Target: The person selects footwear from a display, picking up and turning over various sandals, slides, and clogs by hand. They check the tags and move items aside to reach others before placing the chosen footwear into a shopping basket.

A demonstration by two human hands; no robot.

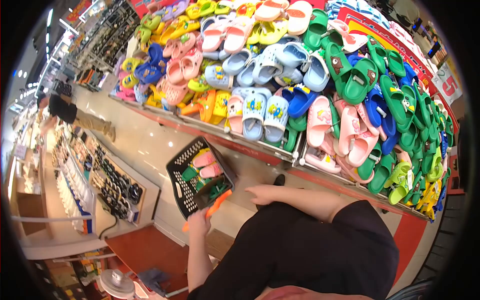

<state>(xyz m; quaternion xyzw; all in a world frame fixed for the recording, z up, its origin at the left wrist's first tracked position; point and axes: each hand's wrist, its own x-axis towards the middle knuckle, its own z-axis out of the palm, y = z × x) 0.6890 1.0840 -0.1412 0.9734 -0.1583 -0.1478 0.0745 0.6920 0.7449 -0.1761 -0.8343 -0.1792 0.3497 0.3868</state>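
Observation:
My left hand (199, 223) is closed around the orange handle (220, 201) of a black shopping basket (181, 187) with perforated sides. Inside the basket lie pink slippers (210, 171) and green slippers (190, 173), with darker green items deeper in. My right hand (258, 194) hangs in front of my body, to the right of the basket; its fingers are loosely extended and nothing shows in them. Beyond it, a display bin is heaped with children's clogs and slippers, among them light blue clogs (254, 112), pink slippers (320, 121) and green slippers (359, 80).
The bin's metal edge (272, 150) runs across in front of me. Shelves of dark shoes (117, 175) stand at the left, near a red-brown table (145, 252). A person in a dark top (61, 107) is farther back on the left. A price sign (446, 84) stands at the right.

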